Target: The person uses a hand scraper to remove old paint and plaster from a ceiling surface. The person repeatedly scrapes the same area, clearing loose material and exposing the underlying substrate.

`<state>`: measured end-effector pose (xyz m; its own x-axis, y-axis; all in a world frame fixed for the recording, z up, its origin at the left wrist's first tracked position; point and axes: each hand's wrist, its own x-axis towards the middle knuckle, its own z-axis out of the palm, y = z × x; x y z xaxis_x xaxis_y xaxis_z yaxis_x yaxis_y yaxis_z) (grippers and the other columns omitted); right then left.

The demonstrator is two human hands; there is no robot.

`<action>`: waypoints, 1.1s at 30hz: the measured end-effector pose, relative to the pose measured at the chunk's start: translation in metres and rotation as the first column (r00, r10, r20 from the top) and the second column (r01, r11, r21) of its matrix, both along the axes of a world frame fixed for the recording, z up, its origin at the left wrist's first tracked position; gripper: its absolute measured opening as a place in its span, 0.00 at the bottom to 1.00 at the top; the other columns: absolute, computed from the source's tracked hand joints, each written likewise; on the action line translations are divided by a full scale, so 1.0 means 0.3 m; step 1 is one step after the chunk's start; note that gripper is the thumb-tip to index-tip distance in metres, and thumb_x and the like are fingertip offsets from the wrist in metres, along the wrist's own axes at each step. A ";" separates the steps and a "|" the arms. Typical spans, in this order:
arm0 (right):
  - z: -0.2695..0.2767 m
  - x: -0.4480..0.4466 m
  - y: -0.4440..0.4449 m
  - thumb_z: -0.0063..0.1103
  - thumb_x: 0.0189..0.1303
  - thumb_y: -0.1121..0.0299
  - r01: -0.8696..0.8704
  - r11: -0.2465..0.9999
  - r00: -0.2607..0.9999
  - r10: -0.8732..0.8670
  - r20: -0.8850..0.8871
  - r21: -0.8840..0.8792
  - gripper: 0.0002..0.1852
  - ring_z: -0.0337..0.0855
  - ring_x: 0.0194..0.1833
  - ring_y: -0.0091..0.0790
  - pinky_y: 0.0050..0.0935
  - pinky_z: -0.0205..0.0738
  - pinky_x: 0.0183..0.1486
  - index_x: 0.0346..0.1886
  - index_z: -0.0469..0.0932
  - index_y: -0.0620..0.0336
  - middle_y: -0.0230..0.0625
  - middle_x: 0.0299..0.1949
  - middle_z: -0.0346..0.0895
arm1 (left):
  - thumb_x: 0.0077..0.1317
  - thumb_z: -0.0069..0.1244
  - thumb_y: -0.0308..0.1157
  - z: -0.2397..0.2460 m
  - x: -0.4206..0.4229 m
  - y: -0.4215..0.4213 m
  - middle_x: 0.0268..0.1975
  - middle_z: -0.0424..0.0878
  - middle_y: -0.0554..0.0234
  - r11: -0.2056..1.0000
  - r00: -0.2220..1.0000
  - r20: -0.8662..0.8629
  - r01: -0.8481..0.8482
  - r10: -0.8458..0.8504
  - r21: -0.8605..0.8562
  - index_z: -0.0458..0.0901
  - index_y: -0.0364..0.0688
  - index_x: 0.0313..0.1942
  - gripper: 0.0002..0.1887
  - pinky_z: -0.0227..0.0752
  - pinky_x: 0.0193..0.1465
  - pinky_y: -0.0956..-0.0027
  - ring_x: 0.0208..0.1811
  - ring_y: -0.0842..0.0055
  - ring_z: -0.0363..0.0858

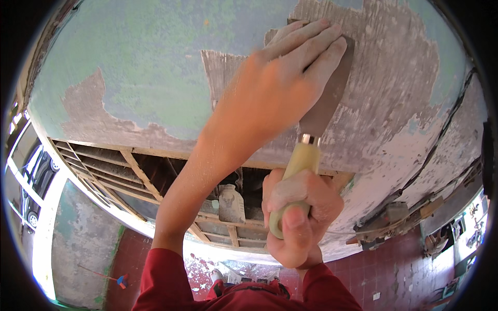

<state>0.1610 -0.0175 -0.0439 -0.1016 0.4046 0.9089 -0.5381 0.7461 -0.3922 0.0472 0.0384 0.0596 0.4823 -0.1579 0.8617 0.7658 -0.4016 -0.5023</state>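
My right hand [303, 210] is wrapped around the pale yellow handle [302, 157] of a putty knife, with the thumb towards the handle's end. The wide steel blade [330, 101] slants up against the wall. Across the upper blade lies my left hand [291, 74], its dusty fingers stretched out flat; its thumb is hidden. Green-blue paint [155, 77] covers the wall's left part. Around the blade the paint is off, and grey-brown, streaked plaster [397, 70] shows with ragged edges. My left hand hides part of the blade and its edge.
Below the wall runs a wooden frame with slats [105, 161]; a dusty container [231, 202] stands in its opening. A dark cable [439, 134] runs down the right. Paint flakes [198, 272] lie on the red floor [350, 283]. A car [37, 190] is outside at left.
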 end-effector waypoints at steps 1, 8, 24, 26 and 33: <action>-0.008 0.000 0.004 0.57 0.42 0.72 0.026 1.000 1.000 -0.026 -0.005 0.001 0.08 0.64 0.13 0.29 0.26 0.60 0.20 0.25 0.76 0.69 0.36 0.16 0.73 | 0.56 0.51 0.25 -0.012 0.003 0.003 0.55 0.82 0.53 1.000 1.000 0.003 0.003 -0.003 -0.006 0.81 0.32 0.49 0.19 0.76 0.61 0.63 0.60 0.62 0.79; 0.027 -0.021 -0.004 0.56 0.43 0.73 0.053 0.998 0.998 -0.053 -0.034 -0.026 0.07 0.62 0.13 0.30 0.25 0.59 0.20 0.25 0.76 0.68 0.35 0.16 0.73 | 0.55 0.51 0.24 0.037 -0.008 0.004 0.54 0.82 0.53 0.998 0.998 0.000 0.060 -0.060 0.023 0.81 0.33 0.49 0.19 0.75 0.62 0.62 0.60 0.62 0.78; 0.068 -0.013 0.018 0.53 0.61 0.59 0.229 0.962 0.972 -0.233 0.007 0.149 0.17 0.65 0.13 0.19 0.20 0.53 0.17 0.21 0.68 0.61 0.30 0.14 0.66 | 0.56 0.51 0.23 0.052 -0.016 0.001 0.60 0.79 0.54 0.999 0.999 -0.036 0.029 -0.030 -0.027 0.77 0.34 0.56 0.24 0.75 0.60 0.61 0.63 0.62 0.76; 0.087 -0.020 0.023 0.53 0.62 0.61 0.226 0.960 0.974 -0.224 -0.026 0.165 0.16 0.65 0.14 0.19 0.20 0.54 0.17 0.21 0.68 0.61 0.30 0.14 0.67 | 0.57 0.50 0.23 0.079 -0.020 -0.001 0.61 0.77 0.51 0.996 0.995 -0.081 0.052 -0.059 -0.078 0.75 0.32 0.58 0.25 0.74 0.62 0.61 0.64 0.59 0.74; 0.053 -0.036 0.020 0.53 0.59 0.67 0.143 0.988 0.989 -0.141 -0.040 0.063 0.12 0.62 0.14 0.19 0.21 0.51 0.17 0.21 0.68 0.61 0.29 0.15 0.66 | 0.54 0.54 0.22 0.056 -0.020 0.005 0.60 0.78 0.54 1.000 0.998 -0.058 0.028 -0.029 -0.007 0.77 0.34 0.56 0.26 0.74 0.63 0.62 0.63 0.61 0.75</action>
<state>0.1504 -0.0115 -0.0280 -0.0148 0.3519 0.9359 -0.4374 0.8394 -0.3226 0.0411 0.0399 0.0764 0.5270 -0.1666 0.8334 0.7237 -0.4262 -0.5428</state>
